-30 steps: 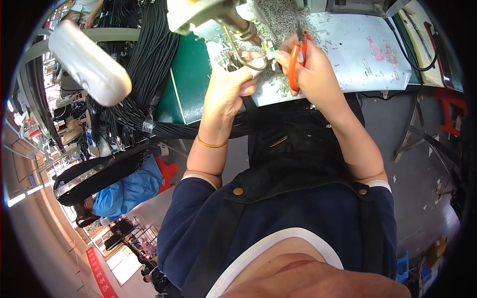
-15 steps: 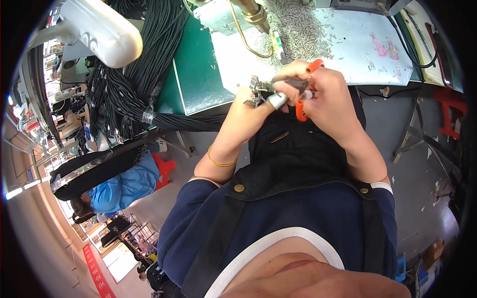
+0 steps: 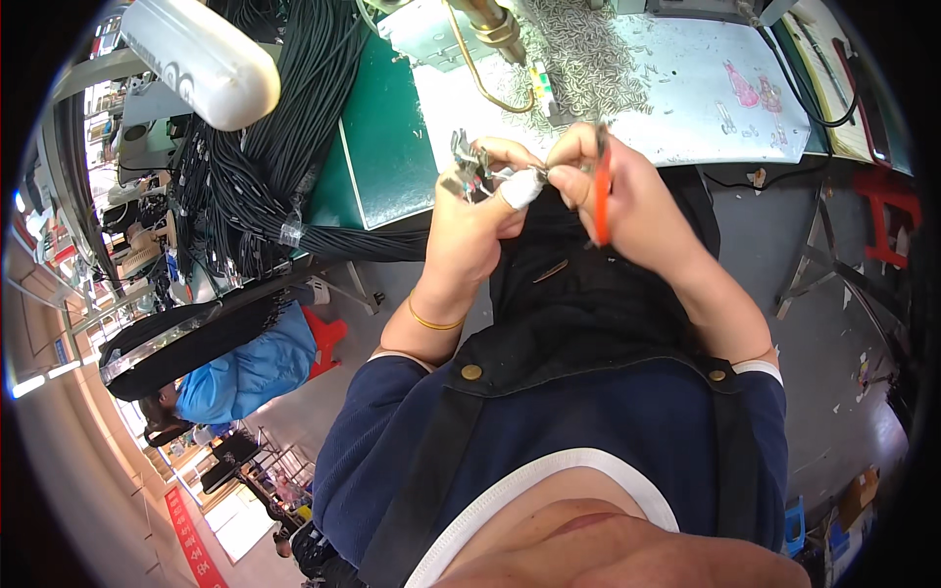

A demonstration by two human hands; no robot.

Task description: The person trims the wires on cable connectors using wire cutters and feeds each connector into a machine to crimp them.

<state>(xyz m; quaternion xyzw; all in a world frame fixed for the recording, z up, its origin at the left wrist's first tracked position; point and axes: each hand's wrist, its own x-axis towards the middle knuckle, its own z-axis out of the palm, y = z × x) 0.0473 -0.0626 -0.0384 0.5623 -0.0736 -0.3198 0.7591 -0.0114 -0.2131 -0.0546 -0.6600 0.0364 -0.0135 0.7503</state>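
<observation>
Just past the front edge of the table, my left hand (image 3: 463,235) is closed around a cluster of cable ends (image 3: 469,167) with silvery tips and loose thin wires. A white wrap (image 3: 521,189) covers its thumb. My right hand (image 3: 642,206) meets it fingertip to fingertip, pinching a small wire end between thumb and forefinger. An orange-handled hand tool (image 3: 603,201) is tucked in the right palm; whether it is pliers or snips cannot be made out, since fingers cover its jaws. Black cables (image 3: 372,241) run from the left toward my left hand.
Small metal pins (image 3: 598,73) are heaped on a white sheet (image 3: 686,108) beneath a machine head (image 3: 500,31) with a bent metal tube. A thick black cable bundle (image 3: 284,122) hangs over the green tabletop (image 3: 387,137). A person in blue (image 3: 250,372) sits at the left.
My left hand has shifted slightly left, showing more of the cable ends. My right hand has turned, the orange handles now closer together, and its fingertips have come onto the wire end.
</observation>
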